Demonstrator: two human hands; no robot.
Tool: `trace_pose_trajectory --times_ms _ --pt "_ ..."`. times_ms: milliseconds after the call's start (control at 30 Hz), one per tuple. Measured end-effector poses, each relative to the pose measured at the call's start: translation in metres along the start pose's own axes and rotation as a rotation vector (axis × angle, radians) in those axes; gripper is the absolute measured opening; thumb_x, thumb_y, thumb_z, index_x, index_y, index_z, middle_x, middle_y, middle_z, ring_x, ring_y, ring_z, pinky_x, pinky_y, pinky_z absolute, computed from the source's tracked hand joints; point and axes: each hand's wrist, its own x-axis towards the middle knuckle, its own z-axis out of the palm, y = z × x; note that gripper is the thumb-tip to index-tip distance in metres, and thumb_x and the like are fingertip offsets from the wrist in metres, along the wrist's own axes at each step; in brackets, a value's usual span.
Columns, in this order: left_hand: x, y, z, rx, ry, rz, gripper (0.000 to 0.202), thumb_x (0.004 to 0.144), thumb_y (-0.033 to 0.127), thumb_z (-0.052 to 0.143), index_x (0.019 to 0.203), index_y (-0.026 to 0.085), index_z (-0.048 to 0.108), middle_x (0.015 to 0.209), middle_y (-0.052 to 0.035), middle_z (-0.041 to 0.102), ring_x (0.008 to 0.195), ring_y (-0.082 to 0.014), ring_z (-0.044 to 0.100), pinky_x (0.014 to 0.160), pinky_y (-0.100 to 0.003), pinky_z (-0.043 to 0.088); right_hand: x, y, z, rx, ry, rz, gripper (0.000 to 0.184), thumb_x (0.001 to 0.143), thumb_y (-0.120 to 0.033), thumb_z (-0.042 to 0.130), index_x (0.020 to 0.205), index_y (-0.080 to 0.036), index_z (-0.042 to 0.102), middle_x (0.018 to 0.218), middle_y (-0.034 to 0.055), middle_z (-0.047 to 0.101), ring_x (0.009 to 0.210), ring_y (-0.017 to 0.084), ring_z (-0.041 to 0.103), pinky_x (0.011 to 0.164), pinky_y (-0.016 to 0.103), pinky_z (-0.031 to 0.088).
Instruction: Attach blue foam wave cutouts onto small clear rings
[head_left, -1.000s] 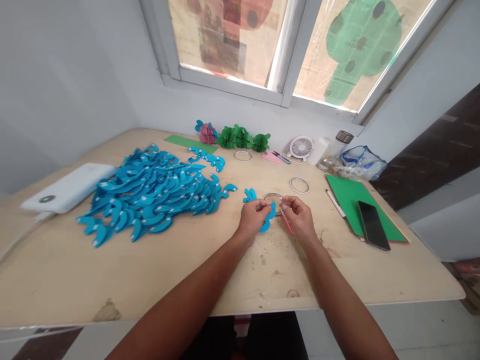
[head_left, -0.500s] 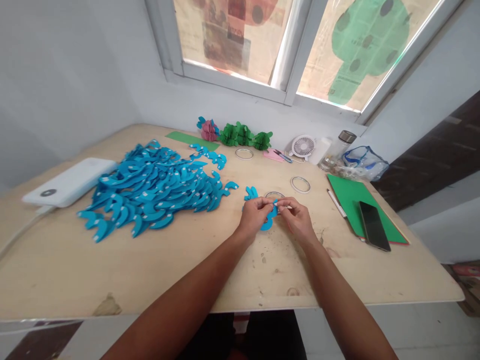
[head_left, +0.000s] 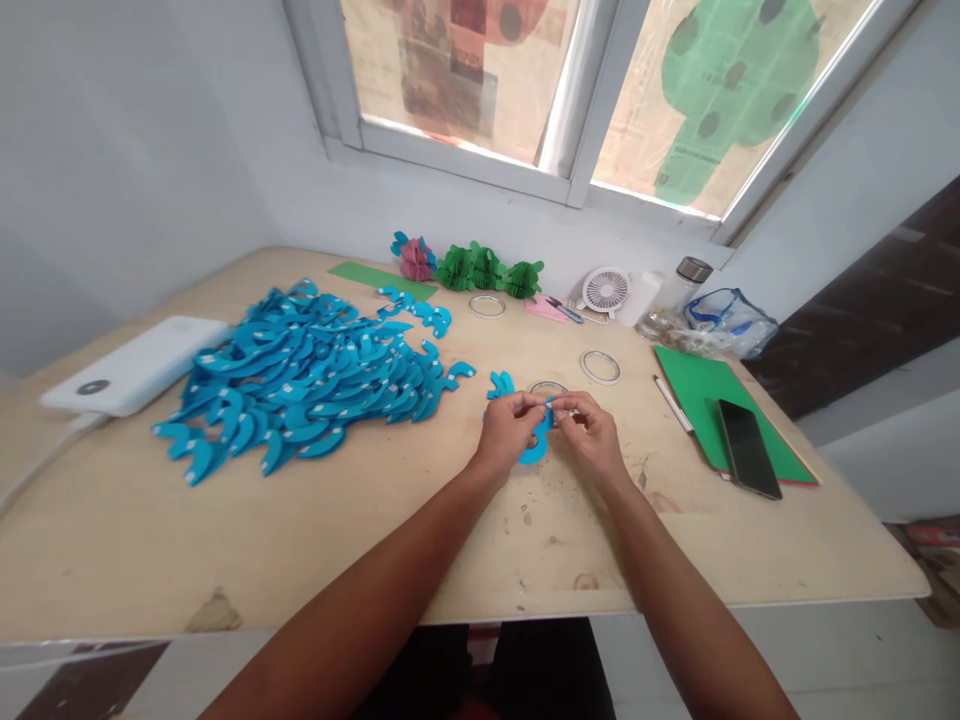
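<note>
**Two-Handed Pinch at the Upper End of the Blue Cut-Out**

Head view. The left hand (head_left: 510, 430) grasped a curved blue paper cut-out (head_left: 534, 454) between thumb and fingers, over the middle of the table (head_left: 420, 540). The right hand (head_left: 589, 430) had its thumb and forefinger at the cut-out's upper end, beside a small white patch (head_left: 549, 403); whether they gripped the paper or the patch, or merely touched, could not be told. A thin ring (head_left: 548, 386) lay just beyond the fingertips, partly hidden. A pile of blue cut-outs (head_left: 322, 370), many bearing similar white patches, lay well to the left.

Handling notes (judgement). The left pinch was best placed close to the patch, so that the paper would not flex. Light, controlled right-hand fingertip action appeared preferable to a hard pull, which could have creased or torn the sheet. The curved lower part was best left uncompressed.
</note>
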Motion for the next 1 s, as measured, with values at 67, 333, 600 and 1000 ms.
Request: trace_pose_trajectory --times_ms 67,333,600,1000 --pt "0.0001 -0.0003 0.0001 0.015 0.001 0.021 0.008 0.062 0.022 0.062 0.064 0.014 0.064 0.051 0.0039 0.051 0.039 -0.0044 0.039 0.036 -0.016 0.033 -0.0004 -0.0015 0.0002 -0.028 0.007 -0.010 0.014 0.077 -0.026 0.055 0.083 -0.022 0.068 0.098 0.0069 0.063 0.086 0.018 0.058 0.062 0.028 0.044" --pt "0.0032 -0.0043 -0.0009 0.095 0.032 0.100 0.006 0.061 0.021 0.062 0.060 0.017 0.067 0.051 0.0014 0.056 0.045 -0.0089 0.046 0.039 -0.018 0.035 -0.0016 -0.0033 0.0013 -0.082 0.039 -0.035 0.015 0.077 -0.024 0.054 0.082 -0.022 0.067 0.096 0.0068 0.064 0.087 0.018 0.057 0.061 0.027 0.043" --pt "0.0039 -0.0054 -0.0013 0.141 0.028 0.140 0.009 0.063 0.021 0.059 0.063 0.016 0.066 0.050 0.0033 0.055 0.040 -0.0069 0.042 0.039 -0.018 0.034 -0.0018 -0.0041 0.0023 -0.091 0.050 -0.041 0.014 0.077 -0.022 0.053 0.082 -0.022 0.067 0.096 0.0066 0.064 0.087 0.018 0.057 0.062 0.027 0.043" --pt "0.0051 -0.0056 -0.0029 0.285 0.056 0.247 0.011 0.067 0.017 0.058 0.059 0.018 0.065 0.057 0.0002 0.063 0.056 -0.0128 0.057 0.054 -0.022 0.043 -0.0020 -0.0020 0.0036 -0.102 0.037 -0.030 0.016 0.076 -0.022 0.053 0.082 -0.021 0.067 0.095 0.0069 0.064 0.085 0.018 0.057 0.062 0.027 0.044"
